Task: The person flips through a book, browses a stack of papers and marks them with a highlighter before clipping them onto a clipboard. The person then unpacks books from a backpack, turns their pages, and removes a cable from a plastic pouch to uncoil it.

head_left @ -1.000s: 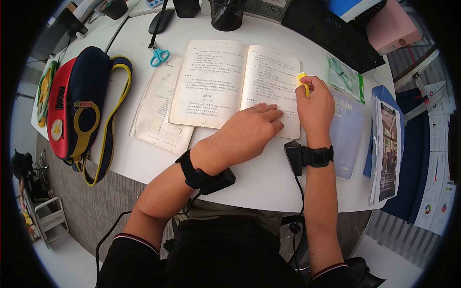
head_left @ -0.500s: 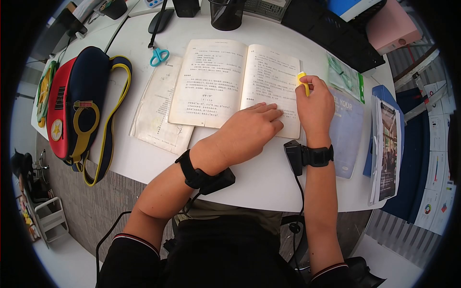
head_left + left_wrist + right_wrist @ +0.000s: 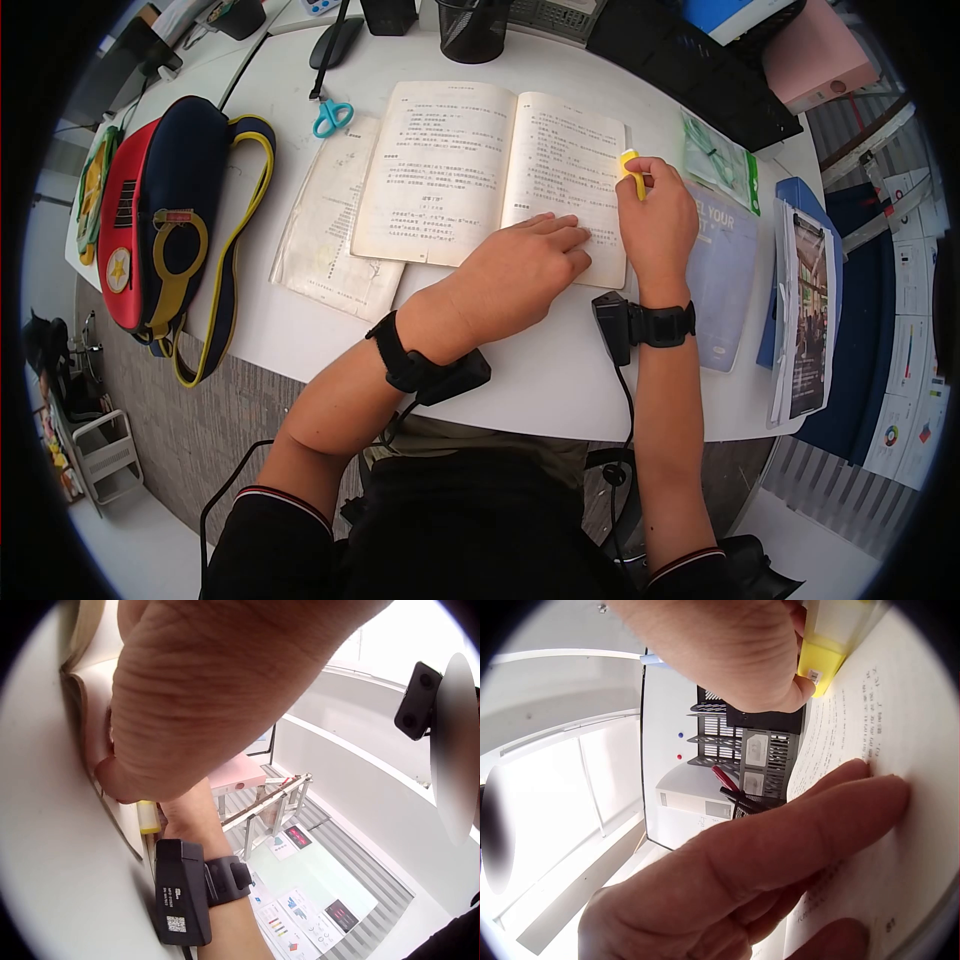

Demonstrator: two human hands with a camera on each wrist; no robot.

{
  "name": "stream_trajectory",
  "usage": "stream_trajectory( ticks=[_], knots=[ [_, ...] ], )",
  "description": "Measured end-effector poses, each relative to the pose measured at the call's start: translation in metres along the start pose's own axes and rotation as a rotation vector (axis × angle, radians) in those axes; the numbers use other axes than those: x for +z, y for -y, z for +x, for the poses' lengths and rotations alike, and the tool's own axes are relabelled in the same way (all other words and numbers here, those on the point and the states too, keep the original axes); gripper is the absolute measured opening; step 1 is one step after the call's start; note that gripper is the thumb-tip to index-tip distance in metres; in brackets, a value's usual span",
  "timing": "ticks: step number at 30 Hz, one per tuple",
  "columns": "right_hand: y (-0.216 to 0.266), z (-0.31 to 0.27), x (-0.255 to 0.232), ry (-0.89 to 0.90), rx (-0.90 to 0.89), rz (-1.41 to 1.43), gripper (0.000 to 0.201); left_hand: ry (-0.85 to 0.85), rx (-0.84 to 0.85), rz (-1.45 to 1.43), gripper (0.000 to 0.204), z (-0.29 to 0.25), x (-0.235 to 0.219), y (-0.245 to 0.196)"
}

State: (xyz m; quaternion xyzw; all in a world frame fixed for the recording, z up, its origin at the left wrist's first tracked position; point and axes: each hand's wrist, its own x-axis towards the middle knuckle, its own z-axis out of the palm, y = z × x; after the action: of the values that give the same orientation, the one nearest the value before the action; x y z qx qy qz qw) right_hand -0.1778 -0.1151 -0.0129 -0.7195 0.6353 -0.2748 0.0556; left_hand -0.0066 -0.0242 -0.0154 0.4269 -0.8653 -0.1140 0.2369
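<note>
An open book with printed pages lies on the white table. My left hand rests on the lower part of its right page, fingers stretched out over the paper. In the right wrist view, the left fingers press on the page near its lower corner. My right hand, at the book's right edge, pinches a small yellow tool with a pale end. Seen from the right wrist, that tool has a yellow part and a translucent part, close over the page; its exact kind I cannot tell.
Left of the book lie a worn booklet, blue scissors and a red and navy bag. Behind stands a black mesh pen cup. On the right are a green-edged packet, a lilac notebook and a clipboard.
</note>
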Motion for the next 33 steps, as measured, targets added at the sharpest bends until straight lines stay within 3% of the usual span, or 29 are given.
stream_trajectory(
  ticks=[33],
  knots=[
    [-0.0008, 0.0004, 0.0007, 0.002, 0.006, 0.013, 0.018, -0.022, 0.006, -0.015, 0.030, -0.0001, 0.0010, 0.0000]
  ],
)
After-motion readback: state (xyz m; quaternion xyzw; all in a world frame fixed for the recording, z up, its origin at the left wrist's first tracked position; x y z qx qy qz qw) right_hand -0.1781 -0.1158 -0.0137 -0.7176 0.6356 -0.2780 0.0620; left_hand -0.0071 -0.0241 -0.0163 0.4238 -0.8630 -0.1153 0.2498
